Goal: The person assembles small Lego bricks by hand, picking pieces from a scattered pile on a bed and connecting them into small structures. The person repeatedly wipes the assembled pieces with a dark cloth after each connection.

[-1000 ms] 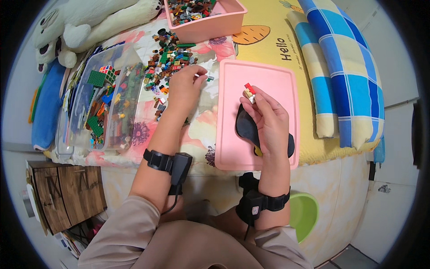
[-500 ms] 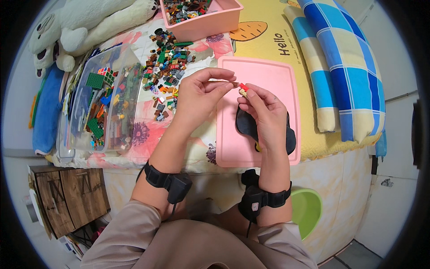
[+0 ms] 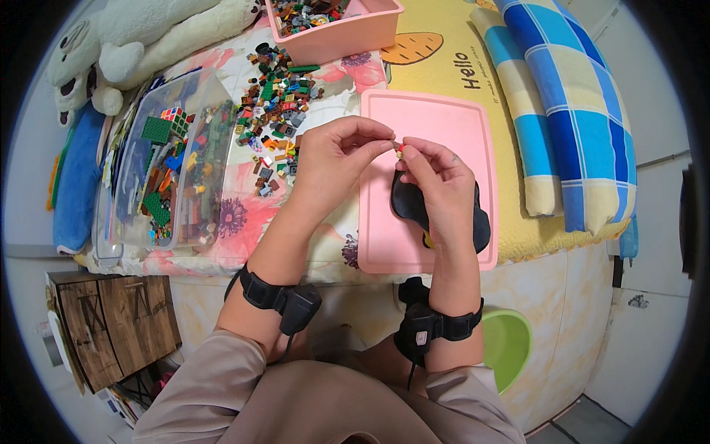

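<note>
My right hand point(image 3: 441, 185) pinches a small red and beige toy brick piece point(image 3: 401, 151) between thumb and fingertips. My left hand point(image 3: 342, 159) is closed in a pinch on a small dark brown brick piece point(image 3: 394, 142), mostly covered by the fingertips. The two pieces meet or nearly meet; I cannot tell whether they are joined. Both hands are held over a pink tray-like lid point(image 3: 433, 111). On that lid, partly behind my right hand, lies a black, rounded, soft-looking item point(image 3: 407, 201) with a bit of yellow.
Loose toy bricks point(image 3: 277, 103) lie scattered on the flowered cloth. Behind them stands a pink bin point(image 3: 344, 44) of bricks. A clear plastic box point(image 3: 177, 229) with bricks and a puzzle cube is at left. Checked cushions point(image 3: 573, 111) lie at right; a green tub point(image 3: 506, 348) stands below.
My left fingertips have come closer to the right ones, bringing the brown piece up to the red and beige piece. Less of both pieces shows now.
</note>
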A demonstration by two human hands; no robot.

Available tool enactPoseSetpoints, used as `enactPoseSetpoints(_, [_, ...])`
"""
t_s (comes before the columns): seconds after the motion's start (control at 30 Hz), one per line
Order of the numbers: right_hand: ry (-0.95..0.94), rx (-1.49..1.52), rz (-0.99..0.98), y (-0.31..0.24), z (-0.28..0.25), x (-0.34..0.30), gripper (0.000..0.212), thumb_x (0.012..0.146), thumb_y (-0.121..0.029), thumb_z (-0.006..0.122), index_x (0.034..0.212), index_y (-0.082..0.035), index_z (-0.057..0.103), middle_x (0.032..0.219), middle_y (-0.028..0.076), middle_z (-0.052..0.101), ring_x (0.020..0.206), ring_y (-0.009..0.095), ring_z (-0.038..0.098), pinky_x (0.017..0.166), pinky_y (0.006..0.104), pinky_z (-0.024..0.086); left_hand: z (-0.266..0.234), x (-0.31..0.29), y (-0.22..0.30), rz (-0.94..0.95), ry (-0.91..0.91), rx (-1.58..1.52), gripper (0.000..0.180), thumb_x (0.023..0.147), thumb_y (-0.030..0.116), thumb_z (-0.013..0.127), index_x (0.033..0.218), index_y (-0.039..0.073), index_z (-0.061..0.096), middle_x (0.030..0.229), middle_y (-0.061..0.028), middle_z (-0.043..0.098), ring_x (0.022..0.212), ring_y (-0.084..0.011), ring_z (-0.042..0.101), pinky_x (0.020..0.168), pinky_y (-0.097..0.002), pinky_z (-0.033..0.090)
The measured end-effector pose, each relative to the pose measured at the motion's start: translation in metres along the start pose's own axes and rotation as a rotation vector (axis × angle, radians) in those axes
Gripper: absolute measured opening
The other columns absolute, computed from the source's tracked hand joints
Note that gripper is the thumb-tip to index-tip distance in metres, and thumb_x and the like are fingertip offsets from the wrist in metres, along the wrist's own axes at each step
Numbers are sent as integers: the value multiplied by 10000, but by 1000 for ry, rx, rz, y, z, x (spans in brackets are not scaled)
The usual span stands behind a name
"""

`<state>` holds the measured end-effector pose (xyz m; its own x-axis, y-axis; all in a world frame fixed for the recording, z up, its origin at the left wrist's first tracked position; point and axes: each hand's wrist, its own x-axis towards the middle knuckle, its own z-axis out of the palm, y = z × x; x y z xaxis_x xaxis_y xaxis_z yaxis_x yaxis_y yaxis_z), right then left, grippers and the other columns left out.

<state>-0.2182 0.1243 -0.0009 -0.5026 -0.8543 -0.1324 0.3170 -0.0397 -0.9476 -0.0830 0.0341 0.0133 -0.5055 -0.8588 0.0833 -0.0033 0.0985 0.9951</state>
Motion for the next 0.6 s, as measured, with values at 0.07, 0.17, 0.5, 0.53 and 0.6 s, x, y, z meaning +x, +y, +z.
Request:
enactPoseSetpoints(0.07, [8,12,-23,1,0,0,242,890,-46,744,1100,56,679,896,47,690,730,57,605,647,180,487,1,-1,1,11,0,24,126,871,-13,714,995,-31,728,963,-89,744,883,-132,701,810,-259,562])
enactPoseSetpoints(0.17, [19,34,-50,2,1,0,244,861,-21,772,1073,55,679,905,37,683,753,50,599,653,169,476,2,-4,2,59,3,55,130,866,-3,721,994,-28,731,941,-85,745,843,-123,701,780,-254,567])
enactPoseSetpoints(0.5, [1,-57,-387,1,1,-3,230,830,40,775,1038,40,676,1002,108,709,900,136,666,803,239,540,8,-11,5,161,41,-154,149,857,-66,715,1004,-43,721,990,-112,742,897,-152,707,821,-269,573])
enactPoseSetpoints(0.53, [-6,-87,-445,1,1,-3,238,826,60,768,1044,36,675,1023,122,711,942,161,683,839,257,551,8,-11,5,188,44,-177,145,860,-70,712,1003,-43,721,982,-110,741,895,-153,710,821,-271,580])
enactPoseSetpoints(0.6, [-7,-150,-549,1,2,-3,223,828,67,762,1030,30,675,1036,135,707,949,169,681,840,268,553,9,-11,5,161,34,-239,146,856,-69,719,1000,-49,716,983,-118,740,894,-153,708,821,-273,580])
